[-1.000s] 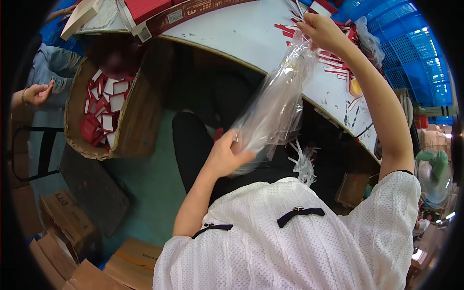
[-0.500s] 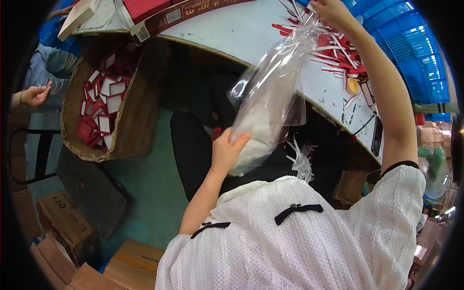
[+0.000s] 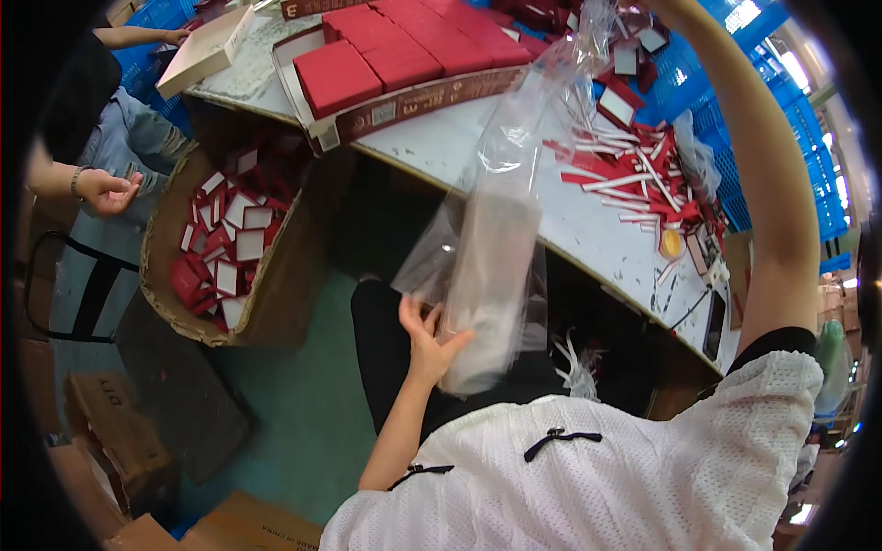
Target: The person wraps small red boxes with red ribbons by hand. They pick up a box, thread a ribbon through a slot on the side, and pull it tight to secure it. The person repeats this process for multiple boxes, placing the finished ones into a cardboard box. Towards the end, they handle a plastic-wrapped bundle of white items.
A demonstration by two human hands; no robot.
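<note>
A long clear plastic bag (image 3: 505,156) hangs slantwise from the top edge down to my lap, with a whitish bundle (image 3: 491,275) in its lower part. I cannot make out what the bundle is. My left hand (image 3: 428,349) holds the bag's lower left side, its thumb across the front and its fingers at the edge. At the top edge, my right hand (image 3: 663,5) is mostly cut off, its fingers out of sight. The bag's gathered upper end stretches up toward it.
A tray of red boxes (image 3: 395,60) stands on the white table (image 3: 413,151). Red and white strips (image 3: 634,184) lie in a heap at right, near blue crates (image 3: 781,129). A large carton (image 3: 276,303) holds red-and-white box pieces. Another person's hand (image 3: 110,190) is at left.
The view has shifted, showing more of the table. The bag hangs more upright, and my left hand's fingers have spread along its edge. My right hand has risen mostly out of view.
</note>
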